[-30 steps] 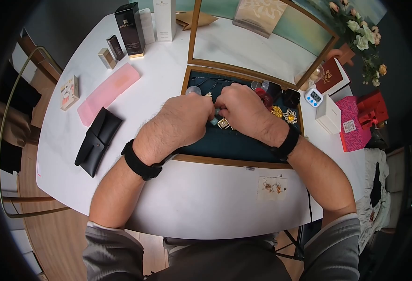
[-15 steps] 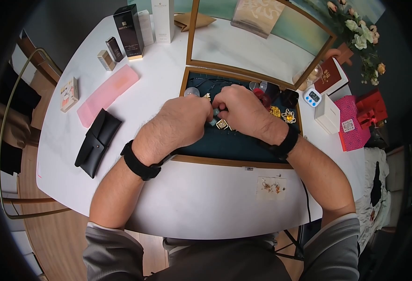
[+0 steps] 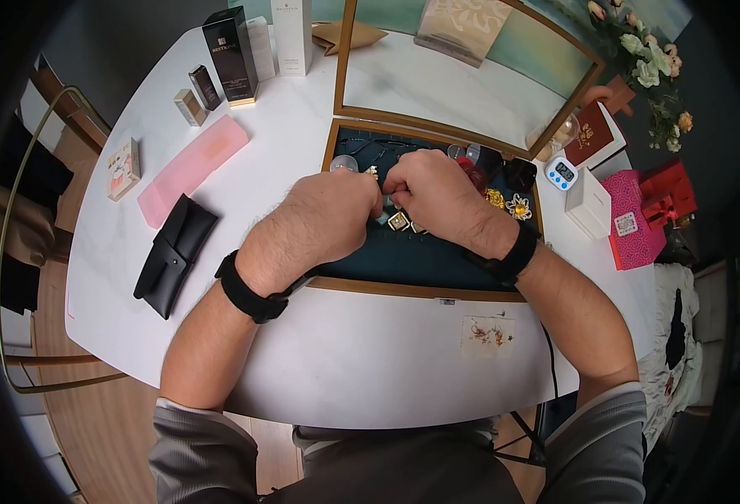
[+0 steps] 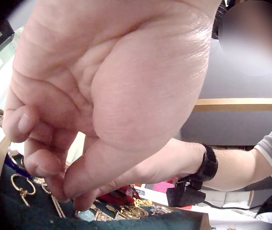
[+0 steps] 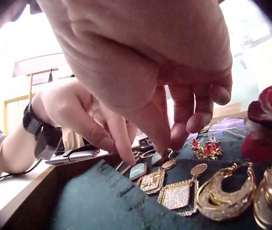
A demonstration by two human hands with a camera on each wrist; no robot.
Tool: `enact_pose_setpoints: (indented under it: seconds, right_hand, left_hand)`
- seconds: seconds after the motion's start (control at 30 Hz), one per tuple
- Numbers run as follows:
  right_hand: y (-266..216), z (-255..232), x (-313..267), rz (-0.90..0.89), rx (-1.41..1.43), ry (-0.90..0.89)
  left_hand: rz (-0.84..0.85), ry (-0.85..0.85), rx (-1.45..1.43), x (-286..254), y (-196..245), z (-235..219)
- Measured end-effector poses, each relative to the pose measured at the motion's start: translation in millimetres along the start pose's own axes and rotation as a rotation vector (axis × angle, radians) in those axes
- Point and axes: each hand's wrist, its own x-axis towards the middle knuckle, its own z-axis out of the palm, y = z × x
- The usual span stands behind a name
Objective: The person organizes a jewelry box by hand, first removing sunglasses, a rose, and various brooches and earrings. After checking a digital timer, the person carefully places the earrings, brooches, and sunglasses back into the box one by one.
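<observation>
Both hands meet over the green lining [image 3: 361, 260] of a wooden-framed jewelry box [image 3: 429, 291]. My left hand [image 3: 323, 214] has its thumb and index finger drawn together at a turquoise-stone earring [image 5: 138, 170], its other fingers curled. Beside it, my right hand [image 3: 441, 197] pinches a second turquoise earring [image 5: 156, 157] between thumb and index finger. The fingertips of both hands are close together, partly hiding the earrings' tops. Square gold earrings [image 5: 178, 194] and gold hoop earrings [image 5: 227, 194] lie in a row next to them. A gold ring-shaped earring [image 4: 23, 184] lies below my left hand.
The box's glass lid [image 3: 471, 92] stands raised behind. Red flower jewelry [image 5: 270, 120] and a gold flower brooch [image 3: 518, 207] lie right of my hands. A black case [image 3: 176, 256] and pink case [image 3: 193, 168] are left; a timer [image 3: 561, 174] and white box [image 3: 589, 204] right.
Both hands stay over the same row of earrings, with only slight finger shifts. The view has shifted a little; nothing else visibly moves.
</observation>
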Motion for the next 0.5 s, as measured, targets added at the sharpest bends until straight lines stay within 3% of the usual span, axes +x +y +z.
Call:
enact_pose_setpoints:
  seconds: [0.5]
  right_hand:
    - [2.8, 6.7, 1.3, 0.051, 0.001, -0.009]
  left_hand:
    - [-0.001, -0.026, -0.016, 1.0, 0.8, -0.2]
